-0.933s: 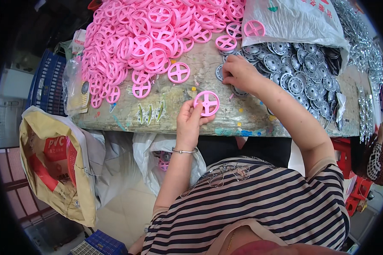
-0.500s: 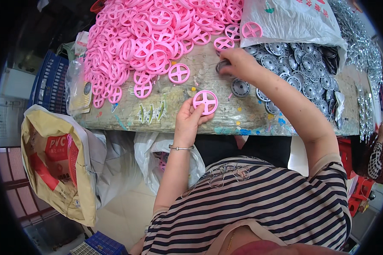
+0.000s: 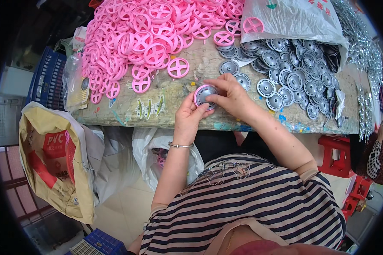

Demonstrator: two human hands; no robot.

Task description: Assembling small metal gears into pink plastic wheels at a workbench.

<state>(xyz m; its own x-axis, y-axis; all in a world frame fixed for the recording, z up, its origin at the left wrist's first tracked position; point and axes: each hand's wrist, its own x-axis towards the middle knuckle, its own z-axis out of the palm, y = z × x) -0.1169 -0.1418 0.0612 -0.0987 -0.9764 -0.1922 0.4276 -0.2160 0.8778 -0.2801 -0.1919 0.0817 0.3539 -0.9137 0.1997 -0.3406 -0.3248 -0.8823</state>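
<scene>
My left hand (image 3: 189,116) is closed round a pink plastic wheel ring (image 3: 196,94), held just above the near part of the table. A grey wheel disc (image 3: 207,91) sits against the ring's face, and the pink edge shows round it. My right hand (image 3: 228,95) grips that disc, its thumb pressed on the front and its fingers behind the far edge. Whether the disc is seated in the ring I cannot tell. Loose grey discs (image 3: 229,67) lie just beyond my right hand. A single pink ring (image 3: 178,67) lies beyond my left hand.
A large heap of pink rings (image 3: 142,41) covers the far left of the worn table (image 3: 127,114). Grey discs (image 3: 294,80) spill from a white plastic bag (image 3: 291,21) at right. Below the table edge are an open sack (image 3: 87,170), a white bag (image 3: 142,148) and red stools (image 3: 335,155).
My right hand has come back toward me from the discs, bringing a grey disc onto the pink ring. My left hand still holds the ring in nearly the same place.
</scene>
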